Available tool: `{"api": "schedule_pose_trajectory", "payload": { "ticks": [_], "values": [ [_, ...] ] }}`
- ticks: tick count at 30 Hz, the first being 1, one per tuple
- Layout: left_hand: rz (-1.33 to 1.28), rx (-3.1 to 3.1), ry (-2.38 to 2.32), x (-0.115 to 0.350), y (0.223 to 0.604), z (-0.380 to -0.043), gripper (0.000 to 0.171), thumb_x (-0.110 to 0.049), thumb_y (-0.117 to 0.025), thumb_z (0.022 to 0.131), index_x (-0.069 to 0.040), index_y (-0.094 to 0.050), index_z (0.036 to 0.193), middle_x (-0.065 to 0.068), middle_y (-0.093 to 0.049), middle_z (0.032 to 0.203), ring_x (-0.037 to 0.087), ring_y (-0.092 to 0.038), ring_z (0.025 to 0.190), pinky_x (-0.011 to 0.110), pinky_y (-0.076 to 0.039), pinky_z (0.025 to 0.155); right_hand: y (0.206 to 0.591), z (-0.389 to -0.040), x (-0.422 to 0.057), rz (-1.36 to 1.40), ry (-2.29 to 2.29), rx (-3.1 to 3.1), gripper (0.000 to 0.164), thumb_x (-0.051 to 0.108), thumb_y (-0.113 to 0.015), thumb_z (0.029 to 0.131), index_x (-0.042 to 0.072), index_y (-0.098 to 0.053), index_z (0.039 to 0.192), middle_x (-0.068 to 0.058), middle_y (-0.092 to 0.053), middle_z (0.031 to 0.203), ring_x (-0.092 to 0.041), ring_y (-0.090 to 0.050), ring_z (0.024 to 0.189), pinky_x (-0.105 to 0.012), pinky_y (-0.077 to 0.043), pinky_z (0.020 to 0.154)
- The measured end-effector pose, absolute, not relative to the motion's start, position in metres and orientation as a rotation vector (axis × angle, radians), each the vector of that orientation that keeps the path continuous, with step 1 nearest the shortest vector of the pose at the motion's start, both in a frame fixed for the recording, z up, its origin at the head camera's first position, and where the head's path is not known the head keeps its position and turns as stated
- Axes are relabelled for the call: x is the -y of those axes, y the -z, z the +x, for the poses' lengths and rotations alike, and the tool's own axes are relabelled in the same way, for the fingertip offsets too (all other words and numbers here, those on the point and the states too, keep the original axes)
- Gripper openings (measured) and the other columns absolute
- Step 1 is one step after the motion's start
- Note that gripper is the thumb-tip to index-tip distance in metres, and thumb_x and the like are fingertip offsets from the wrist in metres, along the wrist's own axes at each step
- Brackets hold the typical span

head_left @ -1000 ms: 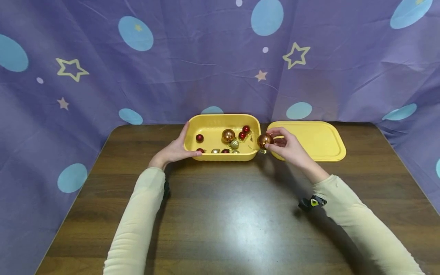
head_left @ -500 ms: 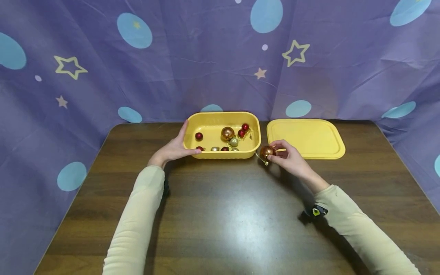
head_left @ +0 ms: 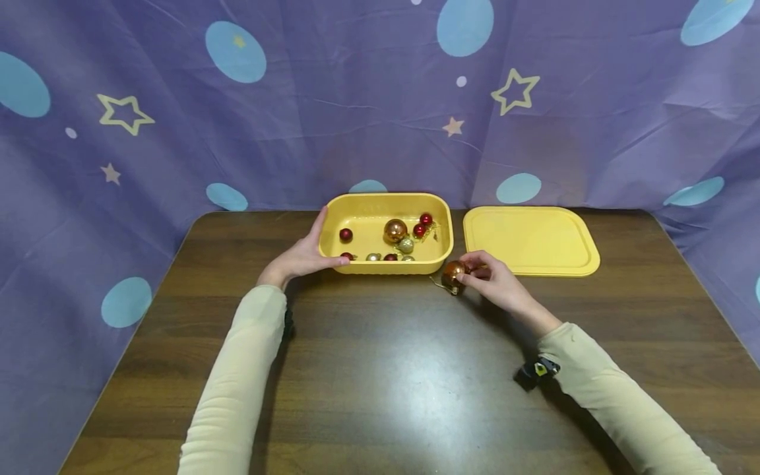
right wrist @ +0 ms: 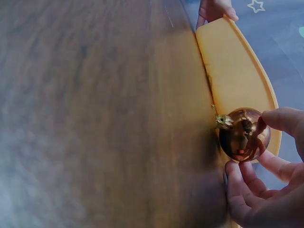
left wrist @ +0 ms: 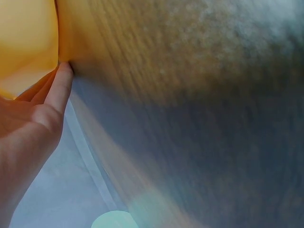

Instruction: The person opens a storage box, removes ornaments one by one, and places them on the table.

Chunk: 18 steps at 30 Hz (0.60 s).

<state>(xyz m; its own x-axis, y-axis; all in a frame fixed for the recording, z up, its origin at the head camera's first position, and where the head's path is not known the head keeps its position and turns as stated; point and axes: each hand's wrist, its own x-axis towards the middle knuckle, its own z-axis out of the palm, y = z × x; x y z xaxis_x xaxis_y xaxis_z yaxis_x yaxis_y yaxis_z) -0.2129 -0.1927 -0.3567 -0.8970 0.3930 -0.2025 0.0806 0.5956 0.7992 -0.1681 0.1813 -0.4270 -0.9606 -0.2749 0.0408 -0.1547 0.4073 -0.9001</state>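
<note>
In the head view a yellow plastic box (head_left: 386,268) stands at the back of the table with several small red and gold baubles in it, around a larger copper bauble (head_left: 395,231). My left hand (head_left: 303,257) grips the box's left end, thumb over the front rim and fingers along the side. A second shiny copper bauble (right wrist: 243,135) with a gold cap and loop is pinched between the thumb and fingertips of my right hand (head_left: 495,284). That hand is low over the wood, just in front of the box's right front corner.
The flat yellow lid (head_left: 531,241) lies to the right of the box, behind my right hand. A purple curtain (head_left: 380,99) with stars and dots hangs right behind the table's back edge. Brown wooden tabletop (head_left: 368,369) stretches between my forearms.
My right hand has brought the copper bauble from beside the box's right rim toward me and down, then slightly left. The left hand keeps its place on the box.
</note>
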Motion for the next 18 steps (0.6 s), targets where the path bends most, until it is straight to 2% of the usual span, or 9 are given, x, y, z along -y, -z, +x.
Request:
{"api": "schedule_pose_trajectory", "payload": {
  "ticks": [8, 15, 18],
  "values": [
    [0.395, -2.461, -1.234, 0.194, 0.359, -0.214, 0.113, -0.016, -0.075, 0.085, -0.008, 0.016, 0.152, 0.029, -0.004, 0.155, 0.047, -0.025, 0.136, 0.051, -0.02, 0.111, 0.425, -0.169, -0.183, -0.392, 1.604, -2.513, 0.039, 0.012, -0.066, 0.093, -0.005, -0.054, 0.125, -0.023, -0.058, 0.117, -0.037, -0.058, 0.101, -0.042, -0.045, 0.088],
    [0.411, -2.489, -1.197, 0.193, 0.356, -0.211, 0.112, -0.015, -0.073, 0.085, -0.006, 0.016, 0.152, 0.031, -0.005, 0.154, 0.05, -0.028, 0.133, 0.052, -0.022, 0.11, 0.419, -0.168, -0.192, -0.371, 1.669, -2.554, 0.037, 0.009, -0.063, 0.094, -0.007, -0.053, 0.125, -0.024, -0.058, 0.111, -0.037, -0.06, 0.1, -0.024, -0.048, 0.078],
    [0.404, -2.495, -1.19, 0.193, 0.356, -0.21, 0.111, -0.015, -0.073, 0.086, -0.006, 0.015, 0.152, 0.032, -0.006, 0.154, 0.05, -0.029, 0.132, 0.052, -0.022, 0.11, 0.414, -0.168, -0.196, -0.347, 1.695, -2.56, 0.036, 0.01, -0.061, 0.095, -0.007, -0.053, 0.126, -0.023, -0.057, 0.111, -0.036, -0.059, 0.098, -0.022, -0.047, 0.076]
  ]
}}
